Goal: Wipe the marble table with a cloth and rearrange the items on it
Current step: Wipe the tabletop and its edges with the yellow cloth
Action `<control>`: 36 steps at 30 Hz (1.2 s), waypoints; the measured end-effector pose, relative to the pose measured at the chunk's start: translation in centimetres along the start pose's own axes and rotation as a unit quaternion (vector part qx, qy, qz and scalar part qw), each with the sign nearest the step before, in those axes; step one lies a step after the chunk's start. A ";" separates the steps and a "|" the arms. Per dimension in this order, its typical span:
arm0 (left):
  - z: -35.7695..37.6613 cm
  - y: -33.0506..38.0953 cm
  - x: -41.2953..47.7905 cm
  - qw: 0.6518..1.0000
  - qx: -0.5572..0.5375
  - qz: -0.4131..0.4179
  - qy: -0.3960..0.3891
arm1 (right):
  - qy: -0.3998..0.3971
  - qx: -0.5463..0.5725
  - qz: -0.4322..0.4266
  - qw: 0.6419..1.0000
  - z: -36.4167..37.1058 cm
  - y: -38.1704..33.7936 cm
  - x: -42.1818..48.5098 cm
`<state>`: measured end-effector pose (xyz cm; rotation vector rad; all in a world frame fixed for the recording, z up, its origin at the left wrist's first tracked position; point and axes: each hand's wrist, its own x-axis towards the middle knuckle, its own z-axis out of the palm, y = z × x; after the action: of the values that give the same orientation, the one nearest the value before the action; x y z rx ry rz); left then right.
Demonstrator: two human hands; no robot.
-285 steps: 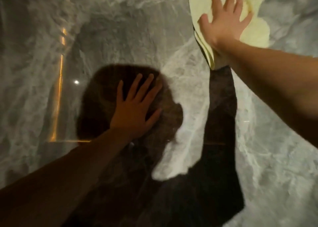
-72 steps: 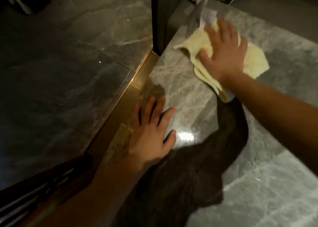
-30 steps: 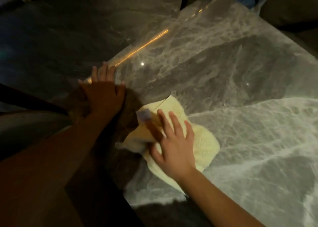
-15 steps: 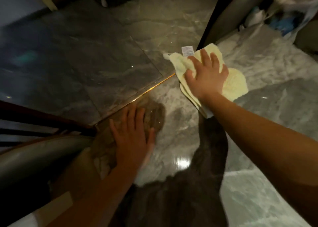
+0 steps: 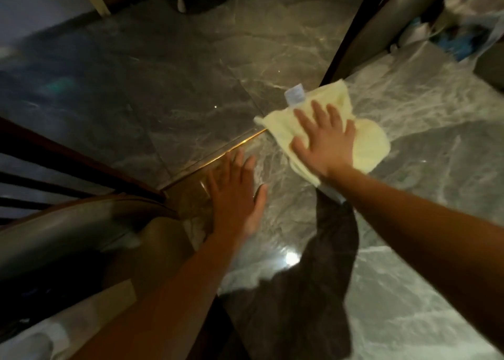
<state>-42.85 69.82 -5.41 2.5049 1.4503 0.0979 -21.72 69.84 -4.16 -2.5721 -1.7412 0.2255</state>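
Note:
The pale yellow cloth (image 5: 368,144) with a white label lies flat on the grey marble table (image 5: 422,250), right at its gold-trimmed left edge. My right hand (image 5: 324,144) presses down on the cloth with fingers spread, palm flat. My left hand (image 5: 234,196) rests flat on the table near the same edge, fingers apart, holding nothing. It sits to the lower left of the cloth, apart from it.
A grey chair back (image 5: 68,231) stands at the lower left, beside the table. Another chair back (image 5: 381,24) rises at the far corner. Plastic-wrapped items (image 5: 469,29) sit at the top right. Dark marble floor (image 5: 163,86) lies beyond the edge.
My right hand has slid the cloth a little nearer along the table's left edge. My left hand has stayed flat by the edge, fingers spread a bit wider.

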 end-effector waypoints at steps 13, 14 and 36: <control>1.2 -3.3 -9.7 0.994 -0.012 -0.102 0.033 | 0.007 0.031 -0.258 0.966 4.0 -1.1 -32.6; 1.3 -3.3 -9.8 0.994 -0.018 -0.099 0.042 | 0.026 0.029 -0.268 0.963 4.5 -0.6 -34.8; -0.1 -2.6 -9.7 0.883 -0.427 -0.165 0.102 | -0.024 0.056 -0.066 0.996 2.8 -11.9 -15.5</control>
<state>-49.93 62.74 -5.30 1.5478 1.4445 0.7725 -38.72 59.83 -4.06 -2.3831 -1.8473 0.3716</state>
